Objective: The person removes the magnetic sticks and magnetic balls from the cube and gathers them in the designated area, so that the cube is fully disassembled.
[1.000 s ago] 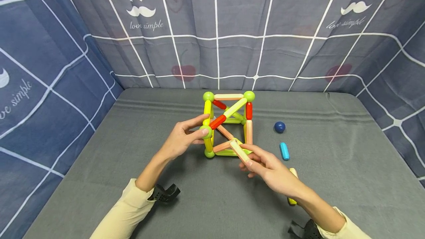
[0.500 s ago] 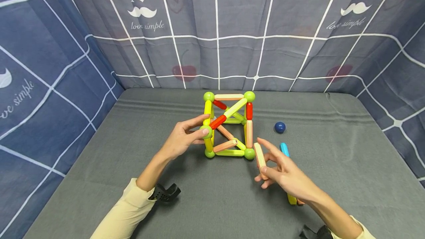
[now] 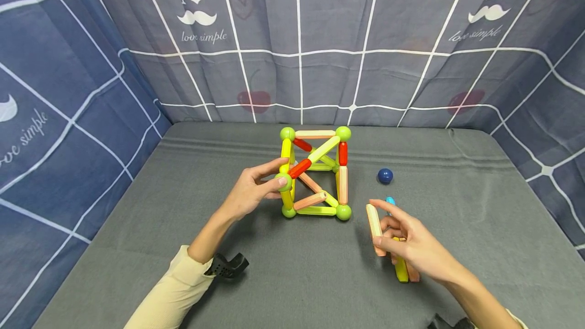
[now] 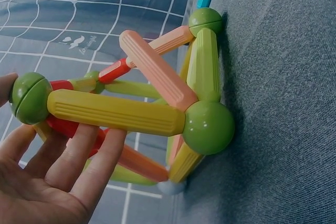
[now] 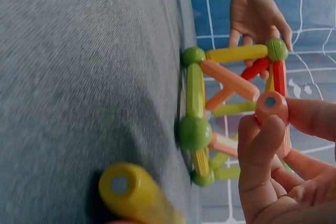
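Rod-and-ball frame (image 3: 310, 182) in the grip of my left hand (image 3: 252, 189); loose peach rod (image 3: 374, 222) in my right hand (image 3: 413, 240).
The frame stands on grey cloth (image 3: 292, 278), with my left thumb and fingers clamped on its green ball (image 3: 284, 182) at 9 o'clock; my right thumb and fingers pinch the peach rod, apart from the frame at its 4 o'clock. A dark blue ball (image 3: 385, 176) lies at the frame's 3 o'clock, a yellow rod (image 3: 401, 270) at my right hand's 6 o'clock.
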### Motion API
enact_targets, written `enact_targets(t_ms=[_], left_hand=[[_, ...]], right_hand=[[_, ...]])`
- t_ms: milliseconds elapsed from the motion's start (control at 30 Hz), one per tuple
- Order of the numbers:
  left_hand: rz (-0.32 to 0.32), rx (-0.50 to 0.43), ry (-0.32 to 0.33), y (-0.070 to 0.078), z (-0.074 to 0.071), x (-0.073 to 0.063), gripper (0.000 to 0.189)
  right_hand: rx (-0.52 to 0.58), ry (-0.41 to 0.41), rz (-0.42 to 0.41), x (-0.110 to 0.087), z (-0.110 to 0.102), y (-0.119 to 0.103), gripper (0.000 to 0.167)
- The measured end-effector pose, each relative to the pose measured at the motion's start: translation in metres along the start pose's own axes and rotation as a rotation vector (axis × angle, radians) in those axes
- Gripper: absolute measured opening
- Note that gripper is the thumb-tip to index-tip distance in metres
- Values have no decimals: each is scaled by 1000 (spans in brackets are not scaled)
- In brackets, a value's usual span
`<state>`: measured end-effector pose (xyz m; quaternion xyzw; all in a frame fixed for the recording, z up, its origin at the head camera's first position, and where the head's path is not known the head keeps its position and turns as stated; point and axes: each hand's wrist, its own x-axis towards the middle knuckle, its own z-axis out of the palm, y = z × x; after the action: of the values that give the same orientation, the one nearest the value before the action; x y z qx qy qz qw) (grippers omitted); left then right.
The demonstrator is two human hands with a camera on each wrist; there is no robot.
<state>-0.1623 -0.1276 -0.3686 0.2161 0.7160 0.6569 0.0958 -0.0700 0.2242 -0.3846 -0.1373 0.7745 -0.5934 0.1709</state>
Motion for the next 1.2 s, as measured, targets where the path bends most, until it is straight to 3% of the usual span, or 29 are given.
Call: enact_targets(t_ms=[233, 367, 600, 700, 933, 1200], left_hand=[[-1, 2, 1, 1, 1, 1, 51], [-6, -2, 5, 1, 1, 1, 51], [-7, -15, 4, 2, 0, 0, 52], [-10, -14, 2, 2, 0, 0, 53], [-22, -18, -2, 3, 0, 0, 52], [-25, -23, 0, 2, 1, 1, 51]], right_hand=[[41, 0, 62, -14, -15, 5, 67], [40, 3, 47, -22, -24, 10, 69], [-166, 113, 15, -36, -37, 22, 64], [-216, 124, -6, -41, -40, 29, 60], [-255, 108, -17, -47, -46, 42, 59], [-262, 22, 43, -45, -48, 47, 60]])
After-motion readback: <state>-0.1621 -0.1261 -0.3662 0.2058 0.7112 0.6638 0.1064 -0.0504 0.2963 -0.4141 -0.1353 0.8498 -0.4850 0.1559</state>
